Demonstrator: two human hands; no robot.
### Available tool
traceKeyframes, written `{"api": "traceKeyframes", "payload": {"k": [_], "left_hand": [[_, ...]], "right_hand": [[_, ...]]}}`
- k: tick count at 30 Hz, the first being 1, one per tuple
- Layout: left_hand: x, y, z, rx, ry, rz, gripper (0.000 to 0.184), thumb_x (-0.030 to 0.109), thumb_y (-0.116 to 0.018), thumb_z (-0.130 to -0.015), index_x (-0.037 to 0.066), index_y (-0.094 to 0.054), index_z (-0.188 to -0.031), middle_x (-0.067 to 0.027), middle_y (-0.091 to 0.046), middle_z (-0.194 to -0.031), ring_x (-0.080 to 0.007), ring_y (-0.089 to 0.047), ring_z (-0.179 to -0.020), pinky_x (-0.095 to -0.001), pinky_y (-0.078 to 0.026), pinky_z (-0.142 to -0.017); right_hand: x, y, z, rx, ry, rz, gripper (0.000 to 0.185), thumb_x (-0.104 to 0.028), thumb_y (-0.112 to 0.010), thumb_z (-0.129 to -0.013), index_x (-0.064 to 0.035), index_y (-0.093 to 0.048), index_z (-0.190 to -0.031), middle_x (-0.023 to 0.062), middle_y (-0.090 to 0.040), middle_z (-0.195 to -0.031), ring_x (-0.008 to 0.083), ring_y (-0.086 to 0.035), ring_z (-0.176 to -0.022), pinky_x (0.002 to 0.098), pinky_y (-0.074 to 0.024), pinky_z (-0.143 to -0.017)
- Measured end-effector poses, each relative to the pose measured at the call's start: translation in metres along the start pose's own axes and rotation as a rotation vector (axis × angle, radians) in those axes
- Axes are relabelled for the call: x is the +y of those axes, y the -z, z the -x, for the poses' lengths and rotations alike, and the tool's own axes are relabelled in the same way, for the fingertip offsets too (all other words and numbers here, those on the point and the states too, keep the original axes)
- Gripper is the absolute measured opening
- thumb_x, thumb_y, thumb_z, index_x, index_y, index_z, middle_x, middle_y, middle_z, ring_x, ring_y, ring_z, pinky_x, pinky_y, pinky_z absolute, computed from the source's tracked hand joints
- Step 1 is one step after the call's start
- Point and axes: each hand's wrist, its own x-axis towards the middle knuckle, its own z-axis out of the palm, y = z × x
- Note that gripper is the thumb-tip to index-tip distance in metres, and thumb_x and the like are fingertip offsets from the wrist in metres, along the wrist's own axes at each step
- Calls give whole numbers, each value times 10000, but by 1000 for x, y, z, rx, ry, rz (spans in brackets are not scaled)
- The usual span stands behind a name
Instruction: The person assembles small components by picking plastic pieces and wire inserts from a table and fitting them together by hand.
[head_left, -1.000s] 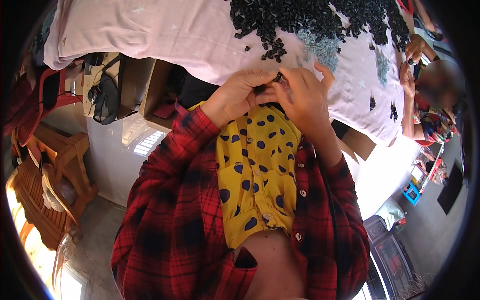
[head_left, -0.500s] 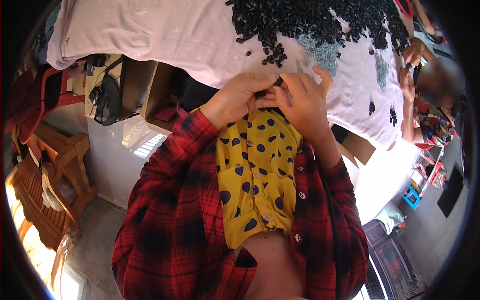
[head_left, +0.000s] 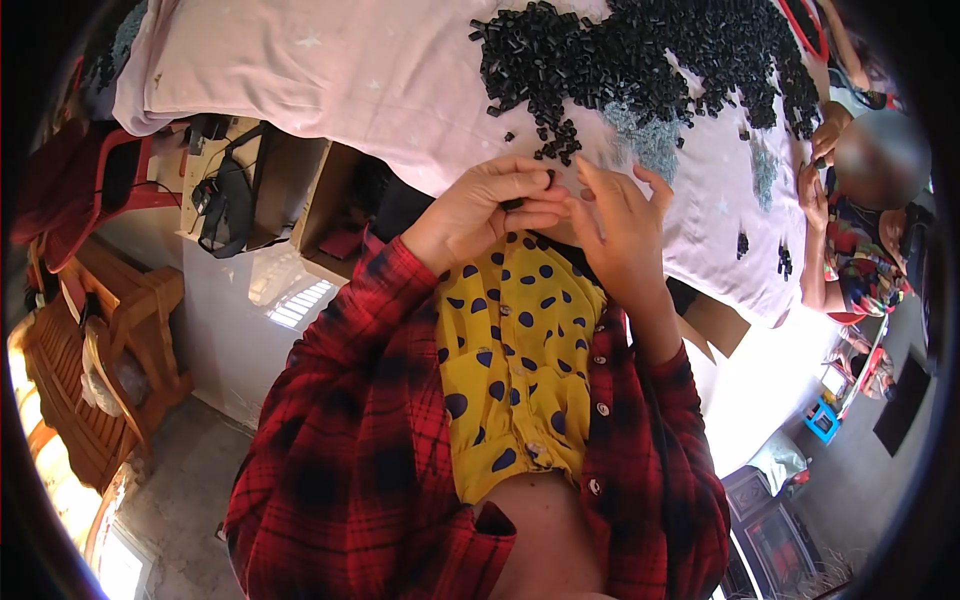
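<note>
My left hand (head_left: 490, 208) is closed on small black pieces (head_left: 550, 177), one between thumb and forefinger and another partly hidden lower down by the fingers. Just right of it, my right hand (head_left: 622, 225) has its thumb and fingers apart, with nothing visible between them. Beyond both hands, a large heap of small black pieces (head_left: 640, 60) lies on the pale pink cloth (head_left: 330, 70). Grey-blue bits (head_left: 645, 140) are scattered at the heap's near edge.
Another person's hands (head_left: 815, 185) hold something small and dark at the right. An open box (head_left: 320, 215) and a black strap bag (head_left: 228, 205) are below the cloth's left part. Wooden furniture (head_left: 120, 350) stands at the left.
My right thumb and fingers have opened and come away from the black piece, which stays in my left hand. The view has shifted, so the cloth and heap appear lower.
</note>
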Motion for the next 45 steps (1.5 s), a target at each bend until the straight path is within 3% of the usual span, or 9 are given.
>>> {"api": "traceKeyframes", "payload": {"k": [8, 11, 12, 13, 15, 18, 24, 32, 45], "left_hand": [[42, 31, -1, -135, -133, 270, 303, 151, -508, -1029, -84, -630, -1175, -228, -678, -1193, -370, -673, -1163, -411, -624, -927], [56, 47, -7, -143, -128, 54, 293, 271, -573, -1034, 6, -686, -1089, -45, -685, -924, -156, -673, -794, -249, -545, -612], [58, 22, -1, 157, -216, -247, 258, 279, -609, -1029, 35, -693, -1033, 43, -600, -795, -78, -557, -668, -220, -435, -559], [53, 21, -10, 155, -216, -249, 258, 279, -609, -1029, 35, -693, -1033, 43, -600, -795, -78, -557, -668, -220, -435, -559], [43, 23, -25, 523, -622, -913, 160, 212, -657, -958, 54, -680, -945, -12, -617, -786, -169, -625, -679, -304, -507, -607], [38, 19, -26, 663, -857, -1422, 119, 196, -697, -888, 89, -696, -941, -77, -655, -826, -255, -665, -716, -367, -531, -636], [34, 22, -32, 705, -934, -1557, 97, 179, -687, -854, 116, -705, -926, -106, -682, -905, -353, -678, -820, -446, -547, -702], [35, 23, -32, 695, -844, -1582, 141, 212, -714, -856, 119, -689, -960, -93, -691, -921, -339, -678, -815, -432, -546, -694], [42, 24, -31, 713, -662, -1627, 246, 284, -753, -844, 88, -657, -958, -118, -682, -903, -330, -673, -812, -431, -541, -717]], "right_hand": [[13, -8, 17, -2, -16, -37, 230, -46, -680, -912, -55, -676, -1142, 47, -683, -882, 205, -644, -872, 429, -409, -959], [13, -9, 20, 16, -27, -42, 215, -36, -679, -904, -49, -679, -1119, 46, -680, -881, 221, -638, -851, 418, -425, -927], [13, -7, 20, 12, -34, -41, 215, -22, -661, -915, -45, -684, -1127, 55, -694, -898, 235, -644, -855, 401, -438, -915], [13, -6, 20, 8, -42, -39, 217, -9, -642, -926, -40, -690, -1136, 64, -709, -915, 248, -649, -860, 384, -450, -903], [16, -4, 21, 9, -60, -57, 218, -4, -646, -921, -38, -693, -1131, 74, -708, -917, 264, -641, -861, 380, -460, -877], [19, -4, 26, 26, -98, -76, 214, 0, -651, -917, -36, -700, -1122, 91, -706, -921, 291, -629, -866, 374, -478, -834], [32, -7, 38, 94, -224, -60, 200, -6, -653, -924, -44, -708, -1113, 103, -696, -911, 311, -613, -855, 385, -490, -781], [43, -16, 39, 82, -227, 120, 270, -28, -679, -865, -120, -735, -1112, 60, -649, -938, 242, -603, -880, 388, -368, -925], [56, -16, 38, 153, -314, 104, 124, -89, -707, -877, -124, -656, -984, 44, -629, -912, 259, -607, -867, 405, -381, -875]]}}
